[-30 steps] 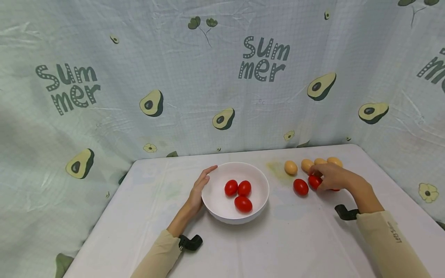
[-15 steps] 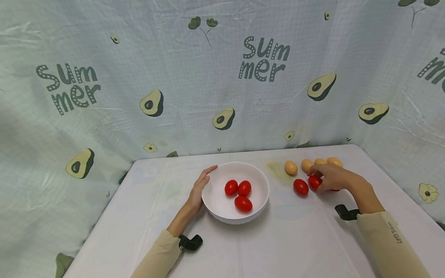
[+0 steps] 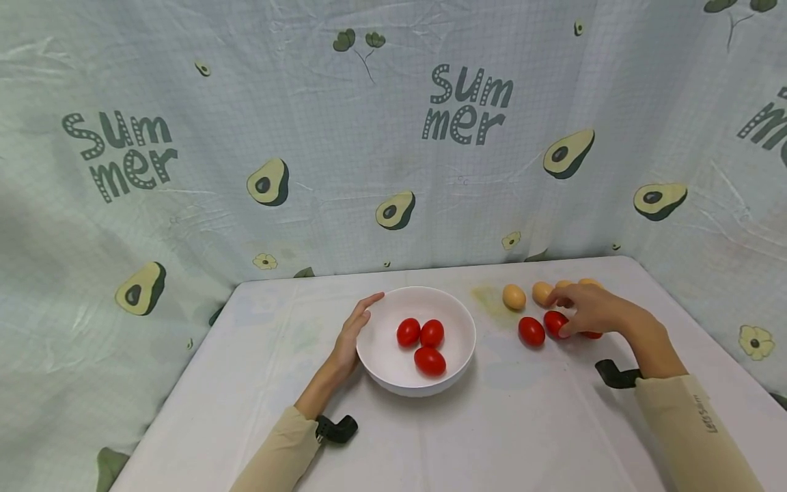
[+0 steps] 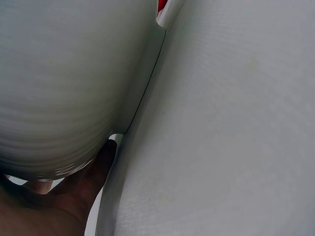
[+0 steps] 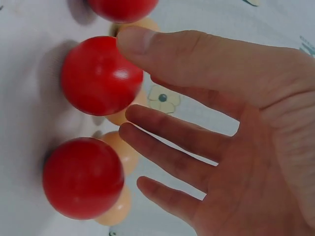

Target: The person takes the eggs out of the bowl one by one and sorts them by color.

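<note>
My left hand rests against the left side of a white bowl, fingers along its outer wall; the left wrist view shows the bowl wall close up. Three red eggs lie in the bowl. At the right, my right hand hovers around a red egg on the table. In the right wrist view its thumb overlaps that egg, while the other fingers stand spread and apart from it. One red egg lies to the left, another partly under the hand.
Several tan-yellow eggs stand in a row behind the red ones, some partly hidden by the right hand. A white cloth covers the table. Behind it hangs a printed curtain.
My right hand has loosened from the middle red egg and shifted slightly up and right, its fingers spreading. The egg stays about where it was. My left hand and the bowl have not moved.
</note>
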`<state>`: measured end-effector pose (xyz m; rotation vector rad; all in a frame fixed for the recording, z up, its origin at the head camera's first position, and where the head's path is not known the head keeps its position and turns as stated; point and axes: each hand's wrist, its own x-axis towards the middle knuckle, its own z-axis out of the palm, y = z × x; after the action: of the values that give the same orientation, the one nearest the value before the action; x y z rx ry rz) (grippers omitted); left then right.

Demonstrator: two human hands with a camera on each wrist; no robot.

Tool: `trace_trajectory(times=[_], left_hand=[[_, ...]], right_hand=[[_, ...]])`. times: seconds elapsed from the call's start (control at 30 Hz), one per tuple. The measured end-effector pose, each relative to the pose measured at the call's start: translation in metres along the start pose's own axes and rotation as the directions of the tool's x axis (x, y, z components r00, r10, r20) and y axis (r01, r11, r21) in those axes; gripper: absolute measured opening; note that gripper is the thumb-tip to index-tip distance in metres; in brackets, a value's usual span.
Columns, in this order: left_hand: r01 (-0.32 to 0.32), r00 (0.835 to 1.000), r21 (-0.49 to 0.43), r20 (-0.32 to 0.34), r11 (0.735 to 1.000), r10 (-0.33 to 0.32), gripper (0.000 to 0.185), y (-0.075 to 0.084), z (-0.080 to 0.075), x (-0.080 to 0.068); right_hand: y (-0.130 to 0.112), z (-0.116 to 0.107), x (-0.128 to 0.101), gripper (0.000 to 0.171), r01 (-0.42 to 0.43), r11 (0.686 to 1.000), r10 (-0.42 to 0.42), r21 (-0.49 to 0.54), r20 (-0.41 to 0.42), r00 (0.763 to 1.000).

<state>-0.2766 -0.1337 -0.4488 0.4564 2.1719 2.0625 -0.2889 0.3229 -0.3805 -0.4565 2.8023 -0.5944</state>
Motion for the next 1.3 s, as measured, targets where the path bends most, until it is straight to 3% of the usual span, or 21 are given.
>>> trace_trajectory(times=[0.33, 0.77, 1.3], left_hand=[[-0.009, 1.0, 0.003, -0.001, 1.0, 0.009, 0.052, 0.0, -0.001, 0.001], [-0.014, 1.0, 0.005, 0.001, 1.0, 0.014, 0.053, 0.0, 0.0, 0.001], [-0.011, 1.0, 0.012, 0.0, 1.0, 0.011, 0.052, -0.001, -0.001, 0.001]], right_hand=[[-0.014, -0.005, -0.002, 0.052, 0.086, 0.996, -0.088, -0.021, -0.089, 0.992], [-0.061, -0.009, -0.005, 0.04, 0.214, 0.974, -0.227, -0.078, -0.224, 0.948], [-0.133, 0.012, 0.026, 0.047, 0.404, 0.914, -0.395, 0.032, -0.153, 0.906]])
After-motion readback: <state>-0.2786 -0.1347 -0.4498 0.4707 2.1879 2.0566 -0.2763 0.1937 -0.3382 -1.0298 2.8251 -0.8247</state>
